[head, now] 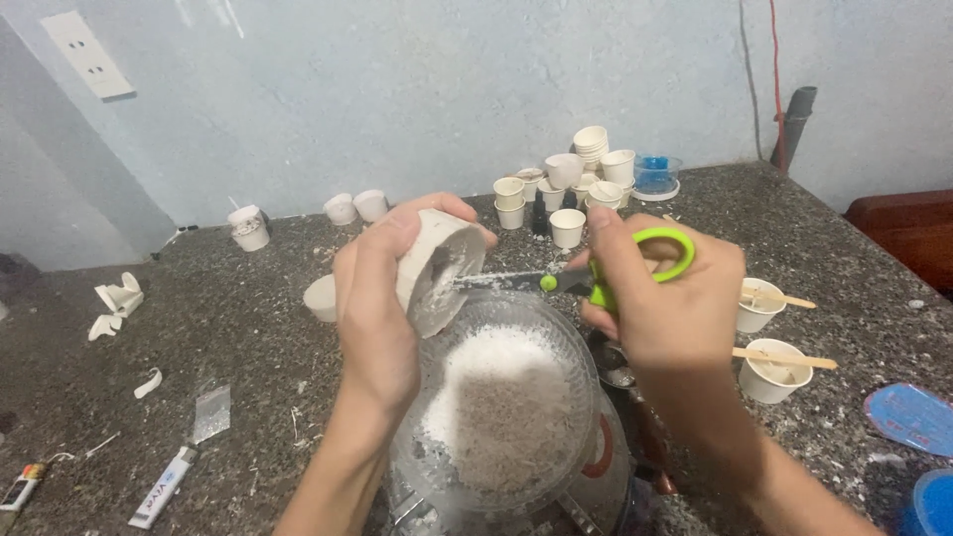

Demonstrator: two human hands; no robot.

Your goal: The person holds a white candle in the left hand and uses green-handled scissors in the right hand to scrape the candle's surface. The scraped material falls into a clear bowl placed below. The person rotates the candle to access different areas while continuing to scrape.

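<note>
1. Left hand (372,298) wrapped shut around a small white paper cup (435,266), tipped on its side directly above the clear round plastic bowl (501,397), mouth facing right.
2. Right hand (660,298) closed through the lime-green loops of a pair of green-handled scissors (596,273), just above and right of the bowl; blades pushed together into the cup's mouth.
3. White flaky shavings (496,397) heaped inside the bowl, right under the tilted cup.
4. Step in hand, by the look of it: scraping hardened white filling out of the cup with the blade tips, loosened bits dropping into the bowl.
5. Cup wall looks still coated inside, so probably midway through this cup.
6. Next move likely calls for turning the cup a little in the left grip and dragging the tips along the wall, gently enough not to pierce the thin paper or slip toward the fingers.
7. Behind the bowl: a cluster of small white paper cups (571,184), some stacked, beside a blue-filled clear dish (655,176).
8. Right of the bowl: two white cups holding wooden sticks (774,342).
9. Left of the bowl on the dark speckled stone counter (248,328): a white lighter (164,486) and torn paper scraps (119,303).
</note>
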